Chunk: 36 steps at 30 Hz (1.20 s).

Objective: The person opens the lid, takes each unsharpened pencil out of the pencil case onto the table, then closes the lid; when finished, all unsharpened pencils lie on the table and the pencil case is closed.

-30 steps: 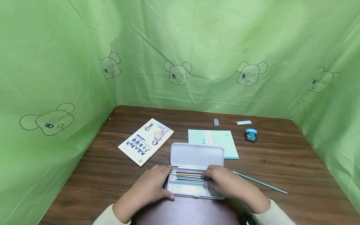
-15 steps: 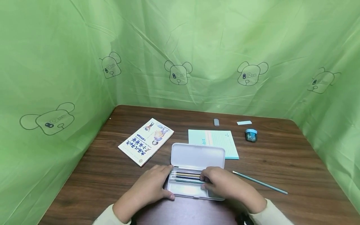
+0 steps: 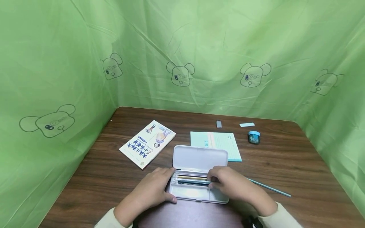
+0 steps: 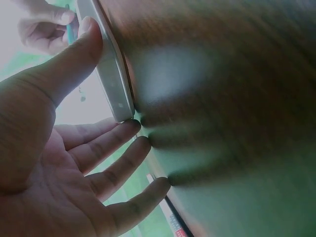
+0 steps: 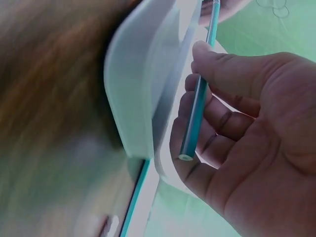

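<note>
A white pencil case (image 3: 189, 191) stands with its lid up at the front of the table, several pencils (image 3: 188, 178) in its long rear compartment. My left hand (image 3: 154, 186) rests against the case's left end. In the left wrist view its thumb lies along the front wall and its fairly straight fingers (image 4: 118, 165) reach past the corner. My right hand (image 3: 228, 182) pinches a teal pencil (image 5: 196, 111) between thumb and fingers over the case's right part. In the right wrist view that pencil's flat end shows below the fingers.
Another teal pencil (image 3: 271, 188) lies on the table right of the case. Behind the lid is a light-blue notebook (image 3: 228, 147); a book (image 3: 148, 144) lies to the left. A grey eraser (image 3: 219, 124), a pale strip (image 3: 246, 124) and a blue-lidded sharpener (image 3: 253, 137) are farther back.
My right hand has shifted slightly right, and the teal pencil it pinches now shows above the others in the case. My left hand has stayed at the case's left end.
</note>
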Tool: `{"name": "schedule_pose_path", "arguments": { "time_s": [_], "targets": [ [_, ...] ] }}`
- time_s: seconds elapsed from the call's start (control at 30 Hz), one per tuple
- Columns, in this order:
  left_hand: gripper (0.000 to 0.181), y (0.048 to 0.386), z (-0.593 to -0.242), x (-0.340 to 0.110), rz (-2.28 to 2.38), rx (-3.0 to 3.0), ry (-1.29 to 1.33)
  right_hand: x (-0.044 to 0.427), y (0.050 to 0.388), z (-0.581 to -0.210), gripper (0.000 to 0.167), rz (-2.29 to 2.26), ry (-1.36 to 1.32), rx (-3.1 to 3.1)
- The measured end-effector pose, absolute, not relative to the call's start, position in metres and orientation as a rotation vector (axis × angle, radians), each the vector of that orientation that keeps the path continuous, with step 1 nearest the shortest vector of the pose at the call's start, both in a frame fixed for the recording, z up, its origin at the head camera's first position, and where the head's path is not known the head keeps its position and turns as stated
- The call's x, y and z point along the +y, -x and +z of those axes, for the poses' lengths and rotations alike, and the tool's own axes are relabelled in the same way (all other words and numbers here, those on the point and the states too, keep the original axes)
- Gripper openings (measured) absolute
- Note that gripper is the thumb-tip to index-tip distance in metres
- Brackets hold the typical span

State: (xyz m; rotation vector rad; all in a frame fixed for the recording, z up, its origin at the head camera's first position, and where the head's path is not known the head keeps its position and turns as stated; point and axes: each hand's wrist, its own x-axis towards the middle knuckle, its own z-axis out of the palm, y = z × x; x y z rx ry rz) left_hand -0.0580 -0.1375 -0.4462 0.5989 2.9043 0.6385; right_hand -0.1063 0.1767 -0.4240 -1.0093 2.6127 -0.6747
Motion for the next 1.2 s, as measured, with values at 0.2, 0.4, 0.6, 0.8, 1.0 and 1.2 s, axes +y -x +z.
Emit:
{"name": "schedule_pose_path", "arguments": {
  "time_s": [0.2,0.4,0.6,0.8,1.0,1.2],
  "targets": [
    [0.104,0.058,-0.447,-0.137,0.649,2.904,-0.593,0.199,0.106,-0.417,0.008,-0.692,0.962,2.631],
    [0.104,0.058,-0.448,-0.137,0.666,2.891,-0.588,0.232,0.102,-0.417,0.016,-0.712,0.935,2.703],
    [0.105,0.057,-0.449,-0.138,0.66,2.899,-0.585,0.272,0.098,-0.42,0.018,-0.74,0.922,2.789],
    [0.104,0.058,-0.45,-0.138,0.656,2.91,-0.597,0.317,0.095,-0.423,0.018,-0.718,0.785,2.878],
    [0.105,0.058,-0.449,-0.138,0.653,2.911,-0.606,0.351,0.097,-0.433,0.018,-0.614,0.567,2.911],
    [0.106,0.058,-0.448,-0.138,0.661,2.913,-0.615,0.366,0.104,-0.446,0.017,-0.59,0.518,2.906]
  ]
}}
